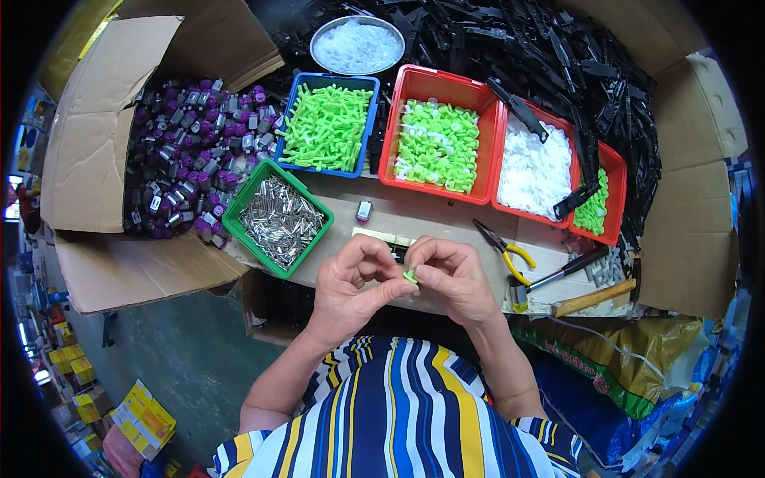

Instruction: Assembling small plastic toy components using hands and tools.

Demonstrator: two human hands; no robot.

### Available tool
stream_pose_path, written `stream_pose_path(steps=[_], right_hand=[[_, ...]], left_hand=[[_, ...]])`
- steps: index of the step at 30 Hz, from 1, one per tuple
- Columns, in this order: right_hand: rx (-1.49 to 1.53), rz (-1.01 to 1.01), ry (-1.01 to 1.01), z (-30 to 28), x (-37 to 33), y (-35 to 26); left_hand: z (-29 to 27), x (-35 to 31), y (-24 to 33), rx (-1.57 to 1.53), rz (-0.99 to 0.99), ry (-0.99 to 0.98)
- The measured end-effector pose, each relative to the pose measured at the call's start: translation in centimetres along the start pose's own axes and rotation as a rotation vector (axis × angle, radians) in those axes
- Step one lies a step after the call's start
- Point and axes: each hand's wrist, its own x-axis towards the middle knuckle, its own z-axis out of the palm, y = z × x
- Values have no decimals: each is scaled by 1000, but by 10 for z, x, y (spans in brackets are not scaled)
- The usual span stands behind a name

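— Left of the left hand (351,280)?
— Green bin (252,241) of metal pins (283,219), probably for easy reach.
— And that hand?
— Curled, pinching a green part (410,276) between both hands, seemingly to steady it.
— Right hand (452,277)?
— Curled too, pinching the same part, likely for fine control.
— Farther right?
— Pliers (502,246), apparently parked handy.

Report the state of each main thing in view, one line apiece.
Left hand, pinching the small green part
Right hand, pinching the same part
Left cardboard box, open
Green bin, filled with metal pins
Blue bin, filled with green sticks
Leftmost red bin, partly filled with green and white pieces
Yellow-handled pliers, handles apart
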Motion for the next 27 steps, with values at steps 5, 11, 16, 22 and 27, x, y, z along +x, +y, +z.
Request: stream_pose_path(steps=[5,11,16,22,27], right_hand=[[57,43,25,2,-4,4],[98,55,52,6,-5,7],[83,15,51,9,-8,14],[-139,-76,166,21,-17,9],[-550,-352,156,20,-19,7]], left_hand=[[-8,6,9,449,194,-114],[-15,8,4,601,394,-132],[-19,11,6,667,505,-164],[-18,9,4,656,506,-119],[-17,7,-7,587,519,-48]])
